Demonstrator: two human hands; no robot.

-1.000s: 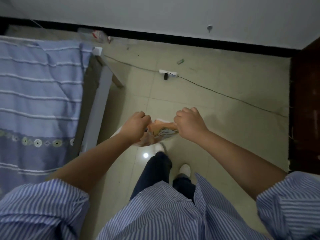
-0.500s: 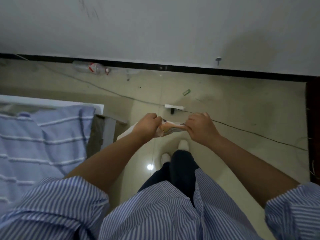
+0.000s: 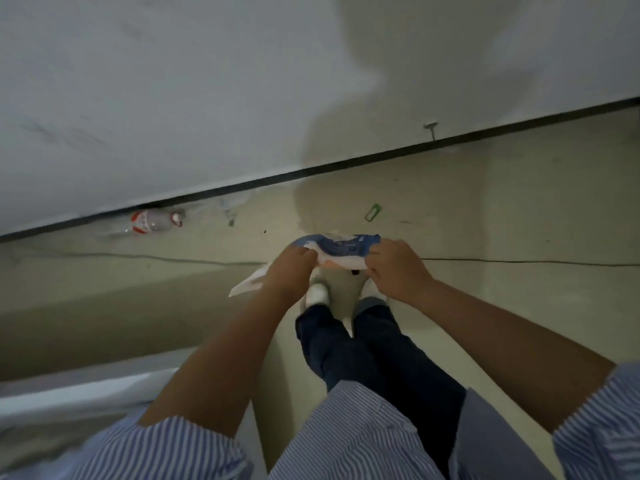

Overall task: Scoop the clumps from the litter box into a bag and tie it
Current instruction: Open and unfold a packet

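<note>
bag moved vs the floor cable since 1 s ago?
Yes. The bag, gripped by the left hand and right hand, now lies over the floor cable; earlier it hung short of it, nearer the person.

The bag (image 3: pixel 341 252) is stretched between the left hand (image 3: pixel 289 271) and the right hand (image 3: pixel 393 270), its ends in their fingers (image 3: pixel 304 253). Below the fingers, two shoes (image 3: pixel 318 292) stand on the floor (image 3: pixel 519 202). Beyond the fingers and leftward, a bottle (image 3: pixel 154 221) lies against the wall (image 3: pixel 207 98); a cable (image 3: pixel 519 261) runs rightward across the floor from the right hand.
</note>
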